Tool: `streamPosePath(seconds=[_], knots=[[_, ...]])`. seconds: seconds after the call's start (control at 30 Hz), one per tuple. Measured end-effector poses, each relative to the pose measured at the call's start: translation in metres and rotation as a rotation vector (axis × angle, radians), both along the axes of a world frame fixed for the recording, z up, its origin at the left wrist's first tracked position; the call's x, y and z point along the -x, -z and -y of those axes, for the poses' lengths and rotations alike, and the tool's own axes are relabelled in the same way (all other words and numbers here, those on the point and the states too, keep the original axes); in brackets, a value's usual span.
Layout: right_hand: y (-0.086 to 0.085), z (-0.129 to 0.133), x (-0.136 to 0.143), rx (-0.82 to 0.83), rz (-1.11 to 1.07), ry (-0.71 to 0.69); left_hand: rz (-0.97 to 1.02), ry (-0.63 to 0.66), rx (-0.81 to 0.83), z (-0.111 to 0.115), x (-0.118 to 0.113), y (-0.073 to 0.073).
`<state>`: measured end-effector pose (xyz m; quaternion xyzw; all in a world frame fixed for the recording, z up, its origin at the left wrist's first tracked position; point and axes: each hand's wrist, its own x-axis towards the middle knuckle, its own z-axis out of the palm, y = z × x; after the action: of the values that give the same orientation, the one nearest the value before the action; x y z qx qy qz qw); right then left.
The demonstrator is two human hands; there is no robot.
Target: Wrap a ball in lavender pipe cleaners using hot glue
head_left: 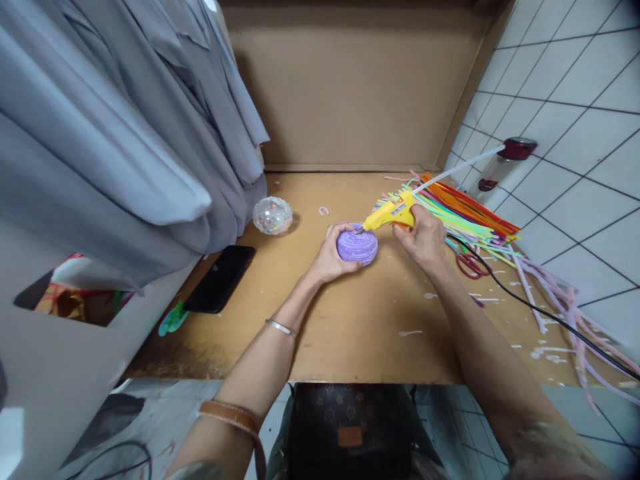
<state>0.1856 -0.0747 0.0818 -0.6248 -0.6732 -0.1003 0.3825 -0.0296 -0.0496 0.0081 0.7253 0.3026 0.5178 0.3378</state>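
Note:
My left hand is wrapped round the left side of a purple ball, whose surface is covered in wound, ridged strands. In my right hand is a yellow hot glue gun, with a long white glue stick poking out of its back. The gun's nozzle points down and left and meets the top of the ball, though I cannot tell whether it touches. A small pale curved piece lies on the table behind the ball.
Bundles of colourful pipe cleaners lie at the right, beside red-handled scissors and a black cord. A clear ball and a black phone are at the left. Grey cloth hangs over the left side; a lidded jar stands by the tiled wall.

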Motion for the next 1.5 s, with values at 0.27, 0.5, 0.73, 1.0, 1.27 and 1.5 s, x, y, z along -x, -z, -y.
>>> streamPosePath(seconds=[0.27,0.5,0.73,1.0,1.27,1.5], knots=[[-0.0016,0.0013,0.0004,0.010,-0.013,-0.001,0.002,0.012,0.002,-0.0012,0.0004,0.0015],[-0.0011,0.0000,-0.0005,0.012,-0.019,0.015,0.014,0.012,0.017,-0.0016,0.0010,0.0024],[-0.0032,0.0008,-0.0008,0.040,-0.029,0.040,0.018,0.013,0.015,-0.0027,0.0005,0.0040],[-0.0036,0.0014,0.0021,0.034,-0.022,0.011,0.005,0.010,0.007,-0.0019,0.0004,0.0029],[-0.0039,0.0006,-0.0027,0.033,0.001,-0.003,0.010,0.011,0.010,-0.0018,0.0010,0.0033],[-0.0072,0.0029,-0.0023,0.057,0.011,0.002,0.006,0.017,0.010,-0.0016,0.0010,0.0026]])
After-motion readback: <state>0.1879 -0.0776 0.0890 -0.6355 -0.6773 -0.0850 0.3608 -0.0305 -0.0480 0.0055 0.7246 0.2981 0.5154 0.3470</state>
